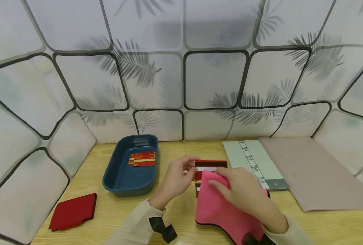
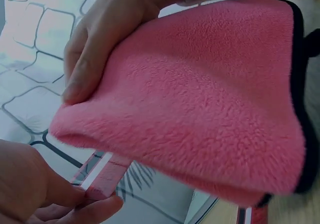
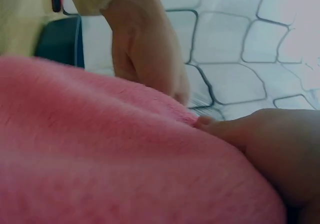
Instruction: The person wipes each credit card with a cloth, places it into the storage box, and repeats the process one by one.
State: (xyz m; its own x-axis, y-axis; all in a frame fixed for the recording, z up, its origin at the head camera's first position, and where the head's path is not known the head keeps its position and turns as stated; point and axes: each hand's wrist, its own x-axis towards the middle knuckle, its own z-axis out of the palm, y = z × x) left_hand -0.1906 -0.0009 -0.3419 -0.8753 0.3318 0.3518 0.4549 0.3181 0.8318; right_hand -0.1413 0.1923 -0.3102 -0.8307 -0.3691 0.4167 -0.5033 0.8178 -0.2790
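A red bank card (image 1: 210,164) with a black stripe and a white strip is pinched at its left end by my left hand (image 1: 179,175). My right hand (image 1: 245,189) grips a fluffy pink cloth (image 1: 215,211) with a dark edge, folded over the card's lower right part. In the left wrist view, the card (image 2: 102,176) sticks out from under the cloth (image 2: 200,84). Another red card (image 1: 198,190) lies on the table, mostly hidden by the cloth. In the right wrist view the cloth (image 3: 125,159) hides the card.
At the left stands a blue tray (image 1: 108,180) with red and gold cards (image 1: 143,159) in it. A red wallet (image 1: 72,211) lies nearer the front. A pale green folder-like item (image 1: 233,153) and a greyish-pink board (image 1: 303,170) lie at the right. Patterned fabric (image 1: 215,81) hangs behind.
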